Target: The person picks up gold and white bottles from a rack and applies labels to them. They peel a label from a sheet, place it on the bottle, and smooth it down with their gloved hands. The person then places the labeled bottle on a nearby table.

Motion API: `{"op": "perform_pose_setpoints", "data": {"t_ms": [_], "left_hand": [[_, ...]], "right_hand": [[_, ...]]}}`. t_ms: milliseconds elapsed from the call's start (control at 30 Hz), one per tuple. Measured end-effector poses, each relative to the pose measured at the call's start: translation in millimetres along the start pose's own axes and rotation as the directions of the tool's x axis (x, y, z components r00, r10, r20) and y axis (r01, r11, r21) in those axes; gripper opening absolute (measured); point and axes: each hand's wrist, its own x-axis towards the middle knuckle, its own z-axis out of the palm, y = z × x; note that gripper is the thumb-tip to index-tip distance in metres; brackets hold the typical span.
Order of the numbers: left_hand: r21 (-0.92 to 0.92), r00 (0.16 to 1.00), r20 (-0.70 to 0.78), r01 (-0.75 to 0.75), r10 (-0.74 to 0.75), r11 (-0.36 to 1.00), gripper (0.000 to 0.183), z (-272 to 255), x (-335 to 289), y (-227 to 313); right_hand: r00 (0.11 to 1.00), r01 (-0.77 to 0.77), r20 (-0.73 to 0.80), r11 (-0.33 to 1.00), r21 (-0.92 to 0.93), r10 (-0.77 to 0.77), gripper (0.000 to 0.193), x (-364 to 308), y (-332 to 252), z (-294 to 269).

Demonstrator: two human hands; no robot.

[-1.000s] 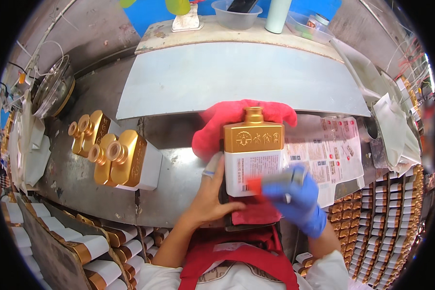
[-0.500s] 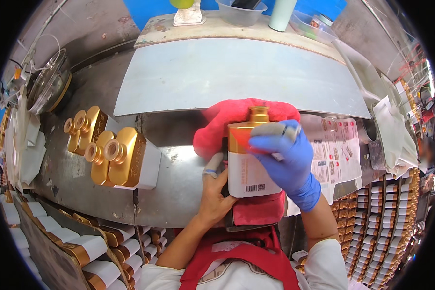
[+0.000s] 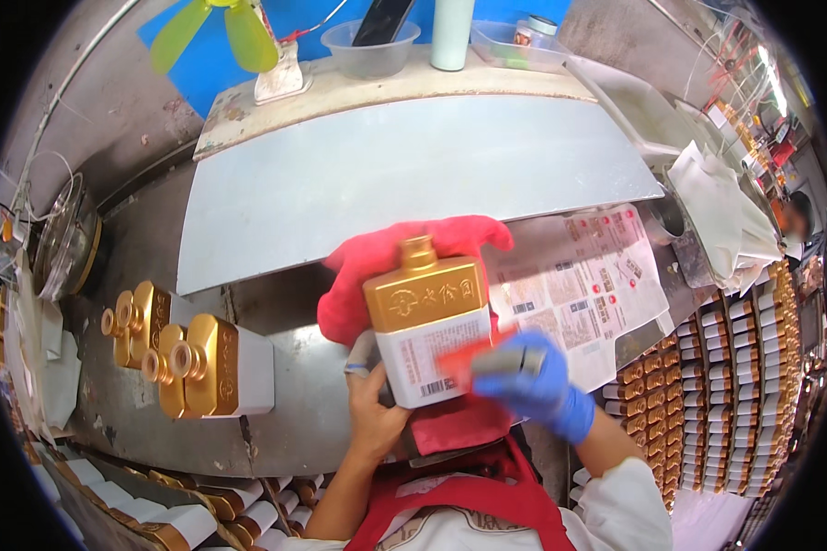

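A bottle (image 3: 420,298) with a gold top and neck and a white lower body lies tilted on a red cloth (image 3: 345,275), its printed label facing up. My left hand (image 3: 375,413), bare but for a pale finger cover, grips the bottle's lower left edge. In a blue glove with pale finger covers, my right hand (image 3: 535,381) is closed around a flat orange-red piece (image 3: 461,361), blurred by motion. That piece overlaps the lower right of the label; whether it touches cannot be made out.
Several similar bottles (image 3: 213,367) lie on the metal table to the left. Printed sticker sheets (image 3: 606,285) are at the right. A pale board (image 3: 404,174) spans the back, with a plastic bowl (image 3: 368,57) and green fan (image 3: 253,37) beyond. Bottle racks (image 3: 708,386) stand lower right.
My right hand has moved from the bottle's gold shoulder down to the label's lower right, uncovering the gold part. The bottle has turned slightly, and the whole view has shifted.
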Motion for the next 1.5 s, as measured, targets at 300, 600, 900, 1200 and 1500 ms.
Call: {"op": "perform_pose_setpoints", "data": {"t_ms": [300, 600, 900, 1200, 1500], "left_hand": [[0.592, 0.875, 0.031, -0.405, 0.483, 0.696, 0.047, -32.6, -12.8, 67.6], [0.479, 0.942, 0.22, -0.33, 0.252, 0.814, 0.097, 17.6, -0.8, 34.6], [0.442, 0.997, 0.06, -0.063, 0.041, 0.895, 0.101, 23.1, -23.3, 26.8], [0.434, 1.0, 0.015, 0.001, -0.009, 0.901, 0.099, 16.8, -27.9, 23.8], [0.582, 0.987, 0.065, -0.159, 0.149, 0.797, 0.1, 22.2, -13.1, 38.3]], "right_hand": [[0.658, -0.479, -0.228, 0.633, 0.608, 0.717, 0.027, -33.7, -6.2, -35.4], [0.667, -0.741, 0.005, 0.662, 0.107, 0.745, 0.055, -17.5, -14.5, -15.1], [0.78, -0.621, 0.086, 0.783, -0.021, 0.62, 0.057, 7.8, 15.6, -5.4], [0.608, -0.731, -0.144, 0.622, 0.282, 0.78, 0.041, -66.2, 68.7, -100.8], [0.328, -0.936, -0.723, 0.313, -0.161, 0.608, 0.073, -140.6, 158.9, -242.2]]}}
